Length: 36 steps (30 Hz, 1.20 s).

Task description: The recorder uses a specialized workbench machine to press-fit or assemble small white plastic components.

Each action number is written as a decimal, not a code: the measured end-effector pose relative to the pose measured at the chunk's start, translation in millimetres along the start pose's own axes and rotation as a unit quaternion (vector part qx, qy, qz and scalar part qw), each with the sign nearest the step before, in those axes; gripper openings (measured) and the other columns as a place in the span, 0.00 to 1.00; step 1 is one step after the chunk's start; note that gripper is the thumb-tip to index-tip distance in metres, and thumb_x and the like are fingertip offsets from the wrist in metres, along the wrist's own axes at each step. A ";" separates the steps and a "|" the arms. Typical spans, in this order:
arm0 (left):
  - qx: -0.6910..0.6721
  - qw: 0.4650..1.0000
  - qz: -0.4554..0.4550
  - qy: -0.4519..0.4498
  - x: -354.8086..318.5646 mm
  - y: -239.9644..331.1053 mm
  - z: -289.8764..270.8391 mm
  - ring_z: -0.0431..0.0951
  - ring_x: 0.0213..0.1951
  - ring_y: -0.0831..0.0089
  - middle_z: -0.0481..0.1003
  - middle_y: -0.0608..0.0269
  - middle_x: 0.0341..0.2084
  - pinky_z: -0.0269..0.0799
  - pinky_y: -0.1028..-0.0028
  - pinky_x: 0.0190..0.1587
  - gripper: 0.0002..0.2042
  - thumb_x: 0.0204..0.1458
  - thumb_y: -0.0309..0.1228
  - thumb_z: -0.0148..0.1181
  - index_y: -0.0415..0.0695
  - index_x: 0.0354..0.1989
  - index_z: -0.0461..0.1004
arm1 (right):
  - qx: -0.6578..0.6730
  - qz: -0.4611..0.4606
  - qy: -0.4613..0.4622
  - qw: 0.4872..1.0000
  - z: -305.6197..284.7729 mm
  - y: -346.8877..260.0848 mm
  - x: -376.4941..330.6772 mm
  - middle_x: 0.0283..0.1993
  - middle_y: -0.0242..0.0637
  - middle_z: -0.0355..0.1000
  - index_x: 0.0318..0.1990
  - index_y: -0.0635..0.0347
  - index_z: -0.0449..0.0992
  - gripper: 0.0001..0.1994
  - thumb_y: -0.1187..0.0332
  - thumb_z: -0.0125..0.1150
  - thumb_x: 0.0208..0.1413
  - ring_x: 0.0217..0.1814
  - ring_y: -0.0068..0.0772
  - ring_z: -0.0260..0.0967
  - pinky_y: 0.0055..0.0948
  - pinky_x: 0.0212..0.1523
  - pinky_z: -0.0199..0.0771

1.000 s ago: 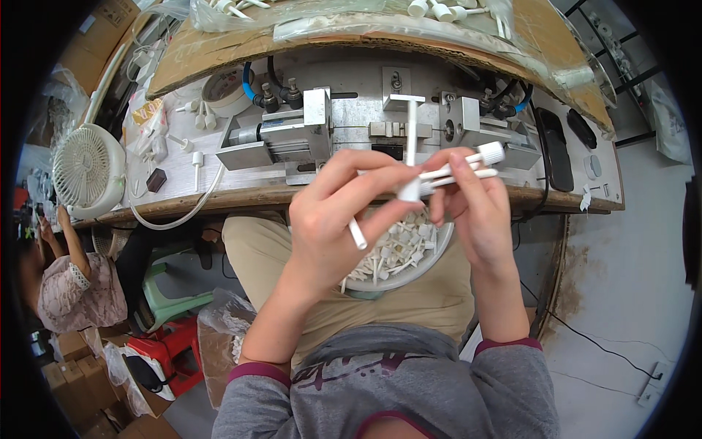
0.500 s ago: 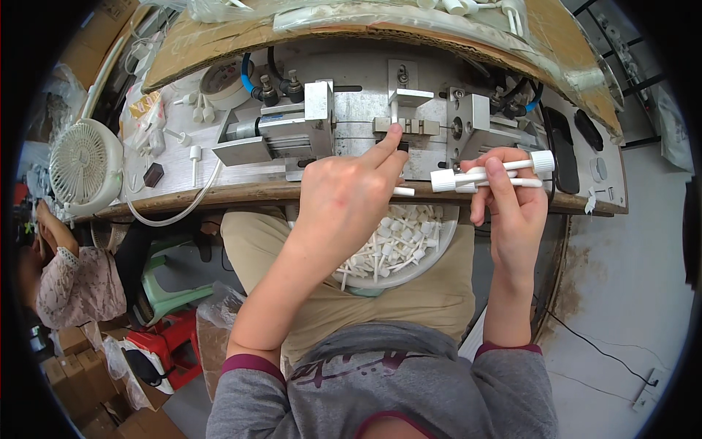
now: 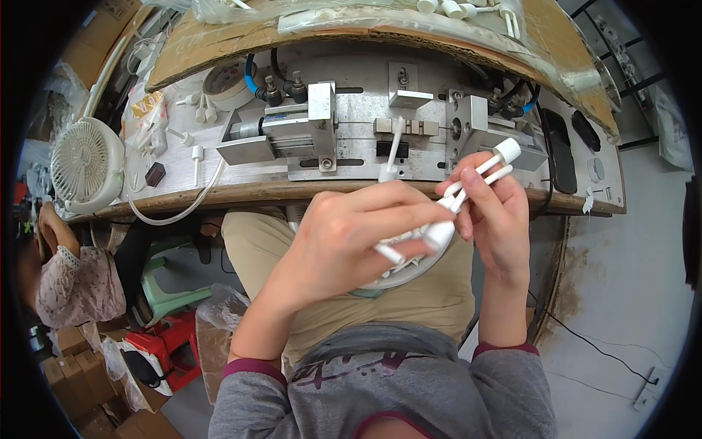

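Note:
My right hand [image 3: 499, 208] is closed around several white plastic sticks with ribbed caps; one cap [image 3: 507, 151] points up and away. My left hand [image 3: 358, 233], slightly blurred, has its fingertips at the lower ends of that bunch. A white stick end [image 3: 390, 254] juts out below its curled fingers, and a smeared white cap [image 3: 439, 236] lies beside the fingertips. On the metal jig, another white capped stick [image 3: 395, 146] leans against the notched block [image 3: 406, 127], cap end toward me. Below my hands, a bowl [image 3: 431, 262] of white parts sits on my lap, partly covered.
Metal clamp units stand left [image 3: 322, 124] and right [image 3: 472, 121] of the block. A white fan [image 3: 86, 167] and loose white parts are on the left of the bench; a black phone [image 3: 559, 157] lies right. A cardboard sheet [image 3: 219, 47] overhangs the back. Another person [image 3: 80, 282] sits at far left.
My left hand has drawn back from the notched block to the bunch in my right hand. The stick at the block now leans toward me. My right hand has tilted its sticks upward.

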<state>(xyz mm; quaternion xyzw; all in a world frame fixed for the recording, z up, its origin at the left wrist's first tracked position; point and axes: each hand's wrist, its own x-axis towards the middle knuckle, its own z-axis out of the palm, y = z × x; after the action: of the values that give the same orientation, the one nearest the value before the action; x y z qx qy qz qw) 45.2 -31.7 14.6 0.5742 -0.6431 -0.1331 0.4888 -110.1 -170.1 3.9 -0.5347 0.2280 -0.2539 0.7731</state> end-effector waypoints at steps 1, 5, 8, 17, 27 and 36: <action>-0.039 0.999 0.006 0.016 0.0 4.9 -2.5 0.80 0.32 0.69 0.80 0.62 0.33 0.75 0.74 0.31 0.17 0.37 0.23 0.73 0.44 0.41 0.83 | 0.006 -0.019 0.018 1.000 -0.8 0.9 2.9 0.37 0.41 0.77 0.43 0.64 0.73 0.09 0.67 0.55 0.66 0.18 0.14 0.62 0.13 0.18 0.60; 0.049 0.993 -0.053 0.098 -2.6 7.3 -7.1 0.79 0.32 0.72 0.79 0.64 0.35 0.73 0.76 0.29 0.16 0.36 0.19 0.71 0.44 0.38 0.82 | -0.022 -0.107 0.114 0.987 -9.3 -1.8 11.8 0.40 0.45 0.78 0.45 0.66 0.74 0.09 0.68 0.56 0.65 0.21 0.15 0.65 0.15 0.20 0.62; 0.248 0.960 -0.060 0.116 -6.5 -19.6 6.8 0.80 0.27 0.72 0.80 0.67 0.44 0.73 0.75 0.27 0.16 0.38 0.19 0.69 0.45 0.39 0.81 | -0.070 -0.133 0.129 0.980 -7.9 -3.1 8.3 0.41 0.43 0.77 0.47 0.67 0.74 0.10 0.70 0.57 0.63 0.24 0.16 0.67 0.16 0.24 0.66; 0.354 0.933 -0.067 0.014 7.0 -23.4 14.7 0.80 0.24 0.70 0.78 0.72 0.51 0.74 0.73 0.27 0.16 0.39 0.21 0.64 0.45 0.41 0.81 | -0.115 -0.149 0.121 0.975 -2.6 -6.2 1.6 0.42 0.38 0.77 0.47 0.68 0.76 0.10 0.72 0.59 0.61 0.27 0.15 0.67 0.14 0.27 0.65; 0.359 0.929 -0.083 -0.025 14.2 -19.4 14.0 0.82 0.29 0.67 0.78 0.65 0.51 0.77 0.71 0.31 0.21 0.36 0.19 0.61 0.44 0.44 0.80 | -0.321 -0.286 0.175 0.886 2.0 -3.8 -1.4 0.36 0.34 0.75 0.40 0.67 0.82 0.07 0.77 0.66 0.54 0.30 0.19 0.70 0.17 0.31 0.69; 0.009 0.997 -0.070 0.037 4.0 2.6 11.1 0.77 0.26 0.76 0.81 0.65 0.39 0.67 0.78 0.24 0.20 0.39 0.30 0.74 0.45 0.45 0.81 | -0.642 -0.511 0.112 0.560 -3.2 9.9 3.9 0.37 0.38 0.74 0.42 0.64 0.83 0.24 0.71 0.61 0.30 0.25 0.27 0.69 0.24 0.24 0.69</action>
<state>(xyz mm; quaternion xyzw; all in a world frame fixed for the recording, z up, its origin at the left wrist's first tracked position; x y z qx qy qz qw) 35.5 -38.7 13.1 0.6269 -0.5838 -0.1404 0.4965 -107.7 -171.9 -6.8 -0.8842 0.1038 -0.4508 -0.0652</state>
